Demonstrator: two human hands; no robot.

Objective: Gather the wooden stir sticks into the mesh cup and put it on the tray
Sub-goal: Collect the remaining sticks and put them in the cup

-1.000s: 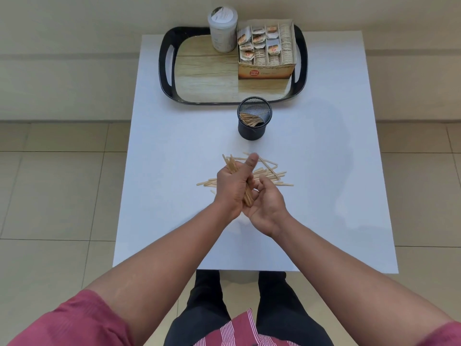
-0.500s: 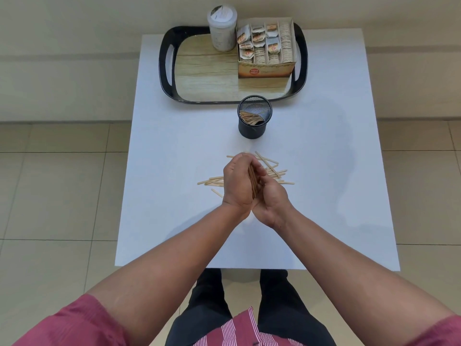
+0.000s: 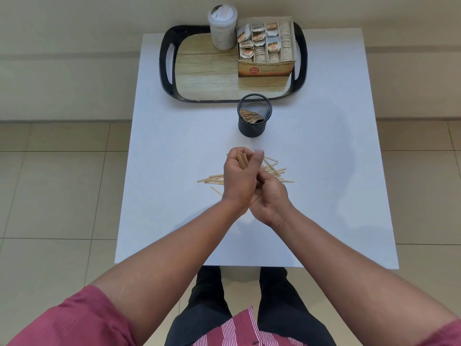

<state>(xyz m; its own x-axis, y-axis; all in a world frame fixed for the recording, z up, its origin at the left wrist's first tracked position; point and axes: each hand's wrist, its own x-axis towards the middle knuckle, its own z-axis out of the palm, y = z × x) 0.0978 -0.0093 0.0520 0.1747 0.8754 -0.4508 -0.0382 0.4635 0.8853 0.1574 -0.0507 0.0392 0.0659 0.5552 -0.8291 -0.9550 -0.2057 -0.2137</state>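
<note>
My left hand (image 3: 239, 177) is closed around a bundle of wooden stir sticks (image 3: 242, 159), whose tips poke up out of the fist. My right hand (image 3: 268, 198) presses against the left from below and right, its fingers curled at the bundle's lower end. More loose stir sticks (image 3: 274, 171) lie scattered on the white table (image 3: 174, 196) under and beside both hands. The black mesh cup (image 3: 254, 116) stands upright beyond the hands with several sticks inside. It is on the table just in front of the black tray (image 3: 166, 66).
On the tray's wood-look base stand a white lidded jar (image 3: 222, 27) at the back and a cardboard box of sachets (image 3: 267, 48) at the right. The tray's left half shows bare base. Tiled floor surrounds the small table.
My left fist has risen slightly away from me with the bundle, and its thumb has folded down. The right hand stayed pressed against it. Cup and tray have not moved.
</note>
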